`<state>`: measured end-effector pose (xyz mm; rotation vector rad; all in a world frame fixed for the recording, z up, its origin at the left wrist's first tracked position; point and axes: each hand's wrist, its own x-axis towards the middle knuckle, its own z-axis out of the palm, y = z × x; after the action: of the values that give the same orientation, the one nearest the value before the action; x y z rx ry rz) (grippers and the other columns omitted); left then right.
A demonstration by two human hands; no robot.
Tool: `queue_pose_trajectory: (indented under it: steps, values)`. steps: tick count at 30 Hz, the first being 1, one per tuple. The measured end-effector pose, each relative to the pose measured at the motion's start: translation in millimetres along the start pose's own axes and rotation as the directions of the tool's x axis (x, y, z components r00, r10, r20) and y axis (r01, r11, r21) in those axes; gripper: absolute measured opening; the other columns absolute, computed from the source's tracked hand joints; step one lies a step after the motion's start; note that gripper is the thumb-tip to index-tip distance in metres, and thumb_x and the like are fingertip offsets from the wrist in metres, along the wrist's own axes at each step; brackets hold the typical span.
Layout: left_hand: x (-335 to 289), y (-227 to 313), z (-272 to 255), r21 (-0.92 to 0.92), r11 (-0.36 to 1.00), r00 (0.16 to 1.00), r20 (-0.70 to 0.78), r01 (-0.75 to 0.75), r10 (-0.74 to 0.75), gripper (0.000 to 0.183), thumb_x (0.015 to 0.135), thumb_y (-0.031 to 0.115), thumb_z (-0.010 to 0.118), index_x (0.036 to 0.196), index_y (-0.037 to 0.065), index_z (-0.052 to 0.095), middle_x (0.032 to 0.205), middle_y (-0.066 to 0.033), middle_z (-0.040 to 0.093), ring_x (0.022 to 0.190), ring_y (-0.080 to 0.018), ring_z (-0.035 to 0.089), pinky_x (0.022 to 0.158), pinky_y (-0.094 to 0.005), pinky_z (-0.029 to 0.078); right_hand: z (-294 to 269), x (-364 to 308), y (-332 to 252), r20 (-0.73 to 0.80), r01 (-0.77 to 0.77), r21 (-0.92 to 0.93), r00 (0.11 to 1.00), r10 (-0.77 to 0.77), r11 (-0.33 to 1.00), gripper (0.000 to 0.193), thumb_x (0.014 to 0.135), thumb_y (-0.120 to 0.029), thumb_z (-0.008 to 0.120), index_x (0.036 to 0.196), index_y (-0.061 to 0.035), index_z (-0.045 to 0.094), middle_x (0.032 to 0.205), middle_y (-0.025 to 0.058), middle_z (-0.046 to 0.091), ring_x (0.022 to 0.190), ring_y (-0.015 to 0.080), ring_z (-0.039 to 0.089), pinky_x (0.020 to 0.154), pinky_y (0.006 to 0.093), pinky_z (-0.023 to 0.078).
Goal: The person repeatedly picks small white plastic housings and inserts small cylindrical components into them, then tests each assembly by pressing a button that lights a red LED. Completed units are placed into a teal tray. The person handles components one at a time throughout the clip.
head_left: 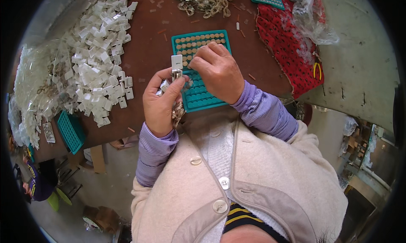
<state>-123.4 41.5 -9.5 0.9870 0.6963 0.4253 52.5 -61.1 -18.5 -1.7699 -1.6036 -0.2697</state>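
My left hand (160,101) is closed around a small white plastic case (176,62), held upright between thumb and fingers. More small whitish pieces (163,86) show in the same hand, and a shiny beaded bundle (178,113) hangs below its palm. My right hand (220,71) is over a teal tray (227,35), its fingers pinched together; what is in them, if anything, is hidden. Round tan discs (192,39) fill rows in the far part of this tray. Its near part (201,97) shows bare teal pockets.
A large heap of white plastic cases (99,52) covers the left, beside clear plastic bags (38,86). A teal tray (71,132) leans at the table's edge. Tangled cords (207,4) lie at the back. Yellow-handled pliers (317,71) rest on red patterned cloth (281,44) at right.
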Motion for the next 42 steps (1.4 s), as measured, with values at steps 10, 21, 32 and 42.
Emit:
queue_pose_trajectory:
  steps: [10,21,32,42]
  values:
    - [-14,-2,42,0.205,0.972,0.982,0.17,-0.112,0.077,0.03,0.096,0.006,0.083,0.125,0.002,0.073,0.094,0.0045,0.066,0.072,-0.0006,0.056,0.061,-0.0183,0.044,-52,-21,-14,-0.218,-0.038,0.4,0.967,0.135,0.916,0.022,0.081,0.004,0.08,0.097,-0.0046,0.067,0.092,0.0089,0.068,0.085,0.03,0.067,0.076,0.0402,0.056]
    - [-7,-7,43,0.205,0.966,0.969,0.221,-0.16,0.113,0.024,0.105,0.012,0.074,0.125,0.001,0.072,0.096,-0.0026,0.076,0.067,-0.0012,0.056,0.058,-0.0185,0.044,-65,-39,-19,-0.065,-0.295,0.679,0.888,0.455,0.673,0.027,0.091,0.005,0.076,0.117,-0.0023,0.076,0.106,0.0095,0.076,0.099,0.022,0.073,0.087,0.0324,0.058]
    - [-8,4,48,0.102,0.989,0.933,0.335,0.105,-0.133,0.025,0.103,0.009,0.074,0.127,0.002,0.072,0.096,-0.004,0.076,0.061,-0.0016,0.056,0.054,-0.018,0.044,-73,-35,-8,-0.205,-0.178,0.295,0.948,0.244,0.939,0.02,0.079,0.002,0.08,0.091,-0.004,0.065,0.088,0.01,0.067,0.085,0.0318,0.066,0.077,0.0438,0.053]
    - [10,-21,106,0.063,0.998,0.948,0.317,0.019,-0.038,0.014,0.102,0.011,0.077,0.109,0.006,0.066,0.096,-0.0028,0.071,0.066,-0.0061,0.062,0.056,-0.02,0.049,-98,-74,12,-0.311,-0.113,0.301,0.927,0.21,0.947,0.031,0.077,0.003,0.085,0.099,-0.005,0.065,0.1,0.0111,0.07,0.093,0.0308,0.069,0.076,0.0408,0.058]
